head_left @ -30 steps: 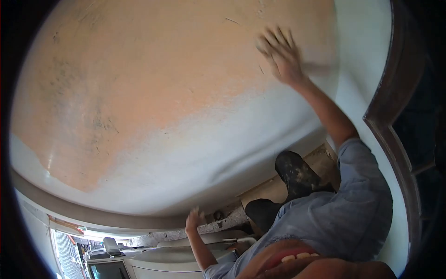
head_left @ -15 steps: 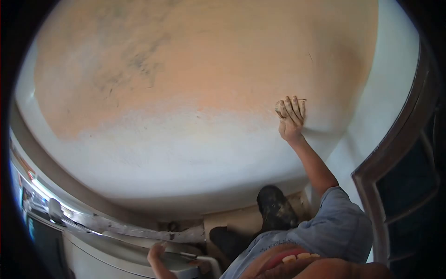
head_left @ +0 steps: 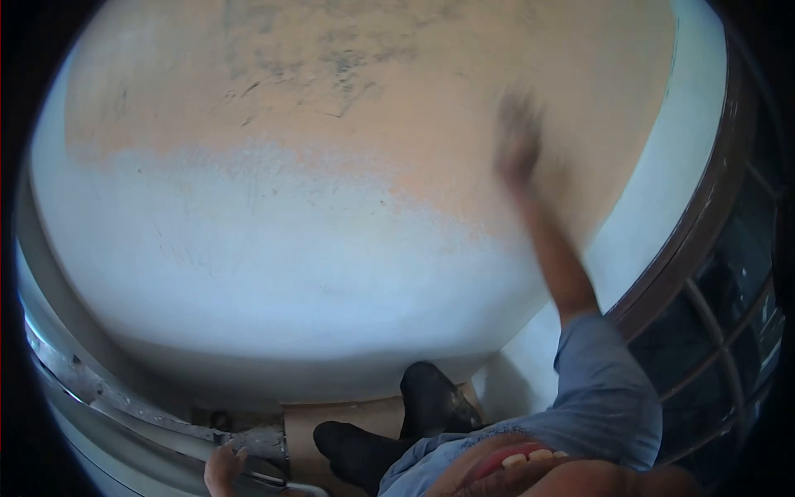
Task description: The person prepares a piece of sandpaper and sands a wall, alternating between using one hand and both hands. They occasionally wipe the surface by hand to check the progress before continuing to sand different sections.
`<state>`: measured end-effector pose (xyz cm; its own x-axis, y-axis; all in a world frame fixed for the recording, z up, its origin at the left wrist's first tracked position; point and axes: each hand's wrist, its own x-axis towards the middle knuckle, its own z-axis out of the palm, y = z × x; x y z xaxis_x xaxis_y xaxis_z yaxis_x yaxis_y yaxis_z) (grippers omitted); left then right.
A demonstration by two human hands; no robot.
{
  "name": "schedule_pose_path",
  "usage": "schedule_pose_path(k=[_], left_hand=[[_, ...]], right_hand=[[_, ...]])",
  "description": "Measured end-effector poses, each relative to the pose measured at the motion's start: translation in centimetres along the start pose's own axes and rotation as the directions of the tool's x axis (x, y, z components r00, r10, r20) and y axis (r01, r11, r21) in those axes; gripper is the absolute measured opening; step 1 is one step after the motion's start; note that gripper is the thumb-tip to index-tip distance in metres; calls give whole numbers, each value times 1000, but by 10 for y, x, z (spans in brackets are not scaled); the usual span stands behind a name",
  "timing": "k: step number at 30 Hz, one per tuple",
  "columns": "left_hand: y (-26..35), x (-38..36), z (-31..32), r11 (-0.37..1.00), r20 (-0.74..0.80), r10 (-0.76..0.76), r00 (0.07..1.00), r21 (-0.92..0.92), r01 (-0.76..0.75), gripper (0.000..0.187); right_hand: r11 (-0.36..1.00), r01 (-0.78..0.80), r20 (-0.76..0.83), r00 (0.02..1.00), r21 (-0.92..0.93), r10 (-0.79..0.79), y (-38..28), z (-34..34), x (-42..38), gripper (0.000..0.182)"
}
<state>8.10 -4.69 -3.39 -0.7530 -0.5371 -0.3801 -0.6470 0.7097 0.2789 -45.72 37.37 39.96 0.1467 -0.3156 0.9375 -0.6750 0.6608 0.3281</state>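
Note:
My right hand [head_left: 518, 141] is raised against the large wall [head_left: 315, 240], over its peach-coloured upper part. Motion smears its fingers, and whatever lies under them is hidden. Low on the left, my left hand [head_left: 222, 470] has its fingers curled at a metal rail [head_left: 265, 479], closed over it. Dark scuffs and scratches mark the peach surface. Below a ragged border the wall turns whitish.
A brown frame [head_left: 675, 248] with dark panes stands on the right, beside a pale side wall. My dark shoes [head_left: 431, 398] are on a tan board [head_left: 302, 422] at the wall's foot. Rubble-like debris [head_left: 261, 443] lies left of the board.
My right hand has moved up the wall and is now blurred; earlier it pressed a pale folded pad there. The view has shifted, and my left hand appears further left and lower.

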Motion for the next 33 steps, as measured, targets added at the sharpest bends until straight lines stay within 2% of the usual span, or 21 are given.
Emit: schedule_pose_path(k=[1,2,3,4,5,7,10,12,13,15,16,17,18,21,23,24,26,29,31,32,33], left_hand=[[-10,7,9,992,-60,90,994,-80,-95,51],[-2,4,8,989,-64,84,994,-113,-91,51],[6,1,-11,987,-84,72,994,-138,-83,50],[10,-2,-21,985,-100,58,993,-154,-73,49],[-7,7,0,989,-242,84,966,-96,-111,47],[-9,10,3,992,-187,79,979,-84,-96,45],[10,-5,-13,994,-103,63,993,-82,-72,44],[16,-8,-21,993,-77,53,996,-104,-61,45],[15,-6,-18,987,-95,95,991,-118,-106,42],[15,-3,-12,978,-119,125,985,-152,-143,40],[13,-3,-12,982,-111,97,989,-151,-113,39],[11,-5,-13,986,-104,68,992,-145,-83,38],[9,-4,-13,986,-106,70,992,-143,-85,38],[2,-6,-10,990,-132,93,987,-97,-106,42],[-1,-4,-2,994,-117,42,992,-94,-53,39],[2,-4,-3,994,-127,46,991,-97,-59,39],[11,-4,-10,994,-68,97,993,-39,-99,42],[17,4,0,992,-155,108,982,-45,-116,44],[21,3,8,990,-135,129,982,-33,-135,45],[20,4,8,988,-112,153,982,-1,-154,45],[19,4,10,987,-117,163,980,13,-163,45]], right_hand=[[973,-1,82,996,230,-18,-25,11,-57,47],[956,276,195,947,-95,-254,-62,-7,-88,47],[950,300,182,942,-86,-281,-58,0,-73,47],[974,60,192,976,217,-103,-46,7,-55,46],[989,147,125,981,2,-146,-28,7,-11,46],[869,199,-12,973,-454,-229,7,7,78,50],[902,-147,-289,957,-405,26,95,-6,263,44],[739,-654,-87,737,158,671,-41,-62,298,42],[746,-649,-82,744,152,664,-30,-50,289,42],[912,-230,-54,973,-339,226,8,2,252,37],[980,-31,-40,999,-195,23,-17,14,210,27],[964,251,-76,967,91,-245,-51,19,169,23],[743,668,30,744,-46,-668,-72,12,140,24],[624,781,84,622,-4,-778,-90,-10,145,26],[897,441,130,891,-14,-436,-23,-9,183,28],[950,309,-48,949,-41,-311,4,-13,210,30],[830,-347,-149,938,-437,314,58,-35,255,29],[868,-378,-407,883,-322,234,63,-29,262,30],[905,-301,-113,954,-301,279,-14,13,242,27],[906,35,-128,987,-422,-98,-35,41,220,22],[871,142,144,986,-470,-83,-86,33,212,19]])
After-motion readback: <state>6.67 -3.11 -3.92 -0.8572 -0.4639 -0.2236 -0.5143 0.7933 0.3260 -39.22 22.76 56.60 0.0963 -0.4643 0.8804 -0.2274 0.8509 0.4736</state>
